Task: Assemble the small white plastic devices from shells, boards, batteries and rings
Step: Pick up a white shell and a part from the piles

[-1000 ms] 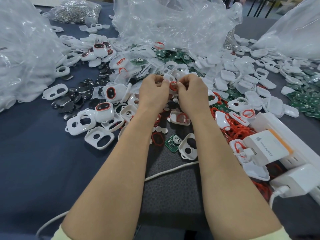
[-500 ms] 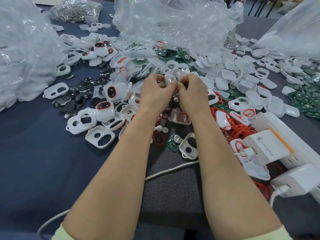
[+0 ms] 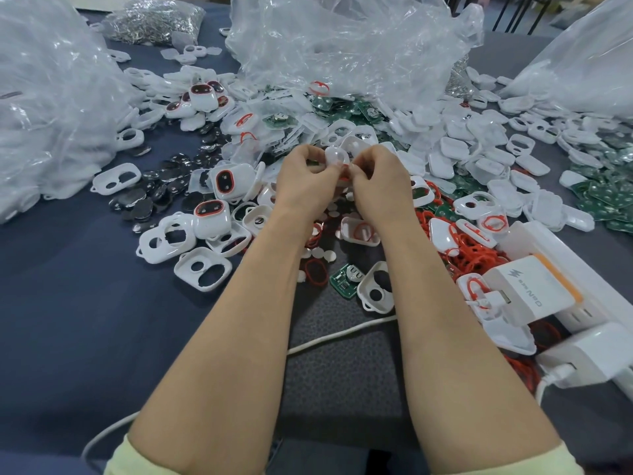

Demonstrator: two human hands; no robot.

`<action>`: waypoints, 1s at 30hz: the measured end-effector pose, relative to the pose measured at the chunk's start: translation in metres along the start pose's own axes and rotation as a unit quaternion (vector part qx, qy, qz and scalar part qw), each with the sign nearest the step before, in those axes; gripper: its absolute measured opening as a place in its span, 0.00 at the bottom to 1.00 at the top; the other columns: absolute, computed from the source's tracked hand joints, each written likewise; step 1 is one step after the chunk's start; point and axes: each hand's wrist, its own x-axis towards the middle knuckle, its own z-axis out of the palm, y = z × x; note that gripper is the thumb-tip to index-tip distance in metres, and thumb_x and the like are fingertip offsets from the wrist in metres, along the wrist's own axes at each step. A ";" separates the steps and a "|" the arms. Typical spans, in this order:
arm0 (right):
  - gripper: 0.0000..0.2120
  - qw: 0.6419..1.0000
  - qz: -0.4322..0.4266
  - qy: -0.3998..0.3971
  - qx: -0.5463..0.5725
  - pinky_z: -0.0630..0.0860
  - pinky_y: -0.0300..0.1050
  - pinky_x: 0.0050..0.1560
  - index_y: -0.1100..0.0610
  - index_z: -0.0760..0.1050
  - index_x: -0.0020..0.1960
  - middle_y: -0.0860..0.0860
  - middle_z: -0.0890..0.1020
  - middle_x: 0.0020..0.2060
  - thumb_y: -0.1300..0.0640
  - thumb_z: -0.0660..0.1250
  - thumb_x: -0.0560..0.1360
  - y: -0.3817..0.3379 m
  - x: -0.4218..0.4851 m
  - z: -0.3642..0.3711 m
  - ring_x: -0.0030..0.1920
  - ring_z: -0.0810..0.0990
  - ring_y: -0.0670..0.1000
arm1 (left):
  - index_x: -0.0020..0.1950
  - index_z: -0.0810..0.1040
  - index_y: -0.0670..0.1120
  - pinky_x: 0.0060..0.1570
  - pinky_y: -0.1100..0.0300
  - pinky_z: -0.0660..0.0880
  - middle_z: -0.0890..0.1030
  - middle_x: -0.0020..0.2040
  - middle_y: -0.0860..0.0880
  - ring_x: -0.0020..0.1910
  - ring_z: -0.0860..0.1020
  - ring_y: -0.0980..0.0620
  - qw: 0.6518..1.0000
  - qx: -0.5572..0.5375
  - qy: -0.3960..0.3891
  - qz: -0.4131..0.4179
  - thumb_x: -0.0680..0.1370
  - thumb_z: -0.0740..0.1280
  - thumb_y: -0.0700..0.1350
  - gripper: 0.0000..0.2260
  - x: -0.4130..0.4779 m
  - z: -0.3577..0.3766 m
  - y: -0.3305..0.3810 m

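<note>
**Head view, assembly in progress.** A small white shell [image 3: 334,156] is held raised above the heap of parts, between the left hand [image 3: 305,180] and the right hand [image 3: 380,181]. Both hands are curled round it and pinch it at the fingertips. A trace of a red ring [image 3: 343,175] is seen at the pinch, so the step is judged to be the seating of a ring in the shell. The piece is kept clear of the table [image 3: 68,303], presumably so that both thumbs can work its edge.

Stock is laid within reach, roughly by kind:
- Coin batteries [image 3: 154,197] are spread to the left.
- Loose rings [image 3: 472,248] are piled to the right.
- Green boards [image 3: 609,197] lie at the far right.
- Empty front shells [image 3: 202,272] are placed beside the left forearm.

Finished devices [image 3: 224,181] are set at the left, beside the batteries. A charger [image 3: 527,289] is plugged into a power strip [image 3: 582,269] at the right edge.
</note>
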 end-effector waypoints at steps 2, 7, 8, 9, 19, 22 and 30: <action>0.01 0.999 0.015 -0.002 0.044 0.68 0.35 0.45 0.55 0.72 0.48 0.47 0.75 0.40 0.60 0.64 0.78 0.000 -0.001 -0.003 0.46 0.75 0.49 | 0.45 0.73 0.47 0.50 0.48 0.81 0.84 0.41 0.44 0.43 0.84 0.46 1.000 -0.027 -0.013 -0.003 0.76 0.69 0.39 0.06 0.001 -0.001 0.000; 0.01 0.995 0.026 -0.008 0.098 0.76 0.40 0.46 0.56 0.73 0.48 0.52 0.79 0.42 0.60 0.64 0.78 0.001 0.000 -0.007 0.46 0.80 0.52 | 0.46 0.73 0.45 0.41 0.61 0.81 0.83 0.43 0.43 0.37 0.83 0.51 0.990 -0.119 -0.059 -0.051 0.75 0.71 0.37 0.07 0.000 -0.007 0.003; 0.01 0.997 0.015 -0.004 0.080 0.73 0.35 0.43 0.55 0.72 0.47 0.49 0.78 0.41 0.59 0.64 0.79 0.001 0.000 -0.008 0.45 0.78 0.50 | 0.46 0.74 0.45 0.38 0.63 0.81 0.83 0.42 0.44 0.36 0.83 0.52 0.987 -0.137 -0.064 -0.059 0.75 0.71 0.37 0.07 0.000 -0.007 0.004; 0.02 0.998 0.002 0.001 0.063 0.70 0.32 0.40 0.55 0.72 0.47 0.48 0.76 0.40 0.59 0.63 0.79 0.002 0.001 -0.008 0.44 0.77 0.48 | 0.46 0.74 0.44 0.36 0.64 0.79 0.83 0.41 0.45 0.35 0.82 0.53 0.985 -0.149 -0.066 -0.064 0.75 0.71 0.37 0.07 0.000 -0.007 0.004; 0.02 1.000 -0.007 0.008 0.027 0.64 0.32 0.42 0.54 0.72 0.47 0.49 0.77 0.44 0.59 0.64 0.79 0.005 0.002 -0.010 0.46 0.74 0.47 | 0.46 0.73 0.46 0.39 0.63 0.81 0.82 0.41 0.46 0.32 0.82 0.57 0.995 -0.088 -0.039 -0.034 0.80 0.64 0.39 0.05 0.000 -0.003 0.003; 0.02 1.000 -0.006 0.004 0.021 0.64 0.32 0.42 0.56 0.73 0.48 0.49 0.77 0.44 0.59 0.63 0.79 0.005 0.002 -0.008 0.46 0.74 0.47 | 0.46 0.74 0.47 0.42 0.61 0.81 0.82 0.41 0.46 0.34 0.83 0.56 0.996 -0.074 -0.034 -0.029 0.80 0.65 0.41 0.04 0.000 -0.003 0.003; 0.02 1.000 -0.016 0.000 0.005 0.65 0.30 0.39 0.57 0.73 0.48 0.50 0.76 0.43 0.61 0.62 0.79 0.004 0.000 -0.008 0.46 0.73 0.48 | 0.48 0.74 0.46 0.52 0.53 0.81 0.85 0.39 0.47 0.43 0.84 0.51 0.998 -0.037 -0.048 -0.007 0.77 0.70 0.43 0.06 -0.003 -0.004 0.002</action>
